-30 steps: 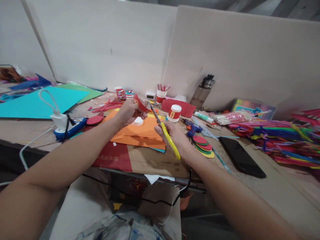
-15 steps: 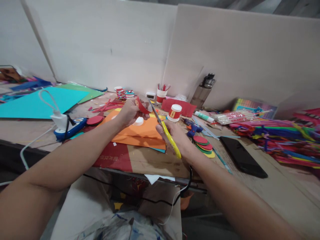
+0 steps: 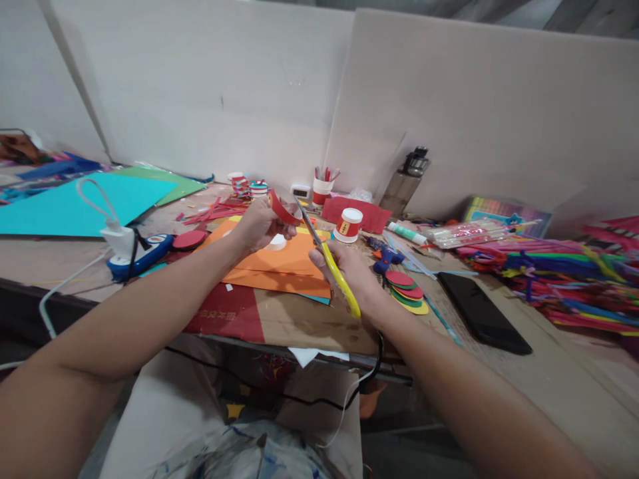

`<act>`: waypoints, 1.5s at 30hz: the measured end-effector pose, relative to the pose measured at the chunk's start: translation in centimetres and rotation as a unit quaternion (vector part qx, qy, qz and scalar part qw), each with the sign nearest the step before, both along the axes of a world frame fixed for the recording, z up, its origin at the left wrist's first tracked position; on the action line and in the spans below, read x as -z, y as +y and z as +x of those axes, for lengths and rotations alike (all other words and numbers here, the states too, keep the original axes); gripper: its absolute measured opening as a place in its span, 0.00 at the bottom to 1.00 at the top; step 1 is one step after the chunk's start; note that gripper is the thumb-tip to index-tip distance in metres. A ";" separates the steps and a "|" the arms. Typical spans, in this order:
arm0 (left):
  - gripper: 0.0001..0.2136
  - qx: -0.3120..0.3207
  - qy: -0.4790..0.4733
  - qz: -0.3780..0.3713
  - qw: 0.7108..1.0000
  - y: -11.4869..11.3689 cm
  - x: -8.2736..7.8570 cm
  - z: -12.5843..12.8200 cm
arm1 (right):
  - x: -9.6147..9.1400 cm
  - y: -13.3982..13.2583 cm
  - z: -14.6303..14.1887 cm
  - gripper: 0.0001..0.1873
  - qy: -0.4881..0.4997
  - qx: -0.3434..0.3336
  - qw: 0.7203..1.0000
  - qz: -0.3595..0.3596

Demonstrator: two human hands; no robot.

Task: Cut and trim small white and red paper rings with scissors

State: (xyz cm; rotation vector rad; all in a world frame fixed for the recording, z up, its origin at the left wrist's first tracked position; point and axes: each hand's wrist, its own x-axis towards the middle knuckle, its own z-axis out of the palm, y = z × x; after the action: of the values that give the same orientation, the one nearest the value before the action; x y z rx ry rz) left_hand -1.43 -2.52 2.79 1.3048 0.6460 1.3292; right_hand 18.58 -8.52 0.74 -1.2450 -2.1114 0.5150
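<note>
My left hand (image 3: 262, 223) is closed on a curved red paper piece (image 3: 285, 209), held above the orange sheets. Its pale inner side shows near the scissor tips. In my right hand (image 3: 349, 266) are scissors (image 3: 339, 276) with yellow handles, their metal blades pointing up and away, close against the red piece. Whether the blades touch the paper I cannot tell. Under both hands lie orange paper sheets (image 3: 269, 273) with a small white round piece (image 3: 277, 242) on them. Just beyond my right hand stands an upside-down red and white paper cup (image 3: 348, 225).
A blue glue gun (image 3: 387, 256) and stacked coloured paper discs (image 3: 407, 291) lie right of my hand, with a black phone (image 3: 483, 313) further right. Turquoise card (image 3: 84, 206) and a blue power strip (image 3: 142, 256) are at left. A bottle (image 3: 405, 183) leans behind.
Both hands keep their hold and have hardly moved. The red paper piece has shifted very slightly left, and the scissors have barely changed position.
</note>
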 end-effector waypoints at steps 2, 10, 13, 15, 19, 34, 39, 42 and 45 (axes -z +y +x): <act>0.13 -0.001 0.001 -0.002 1.000 0.0 0.0 0.0 | 0.1 0.0 0.0 0.23 0.006 -0.005 1.000 -0.002; 0.12 -0.036 -0.009 0.015 0.999 0.2 -0.1 -0.3 | 0.0 0.0 0.0 0.24 0.003 -0.005 1.000 -0.001; 0.13 -0.030 0.001 0.018 0.999 0.0 -0.2 -0.2 | -0.2 -0.1 0.0 0.24 -0.006 -0.006 1.000 0.006; 0.13 -0.011 0.009 0.022 1.000 -0.1 -0.2 -0.1 | -0.4 -0.2 -0.1 0.23 -0.007 -0.005 1.000 0.010; 0.13 0.008 0.017 0.033 0.999 0.0 0.1 -0.1 | -0.6 -0.3 -0.2 0.24 -0.008 0.002 1.000 0.014; 0.09 0.008 0.018 0.012 1.000 -0.2 -0.3 -0.3 | -0.3 -0.1 0.0 0.24 -0.008 -0.007 1.000 0.006; 0.09 0.008 0.016 0.014 1.000 -0.2 -0.4 -0.3 | 0.0 0.0 0.1 0.23 -0.007 -0.002 1.000 0.005; 0.10 0.001 0.017 0.012 1.000 0.1 -0.3 -0.5 | 0.2 0.0 0.1 0.22 0.002 0.002 1.000 -0.006; 0.10 -0.010 0.005 0.024 1.000 0.3 -0.2 -0.7 | 0.2 0.0 0.0 0.22 -0.003 0.000 1.000 -0.014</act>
State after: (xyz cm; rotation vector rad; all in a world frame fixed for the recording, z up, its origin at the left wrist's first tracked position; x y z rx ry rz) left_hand -2.10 -2.21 2.96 1.3476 0.6375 1.3625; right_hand 18.62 -8.56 0.55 -1.2647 -2.1153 0.5429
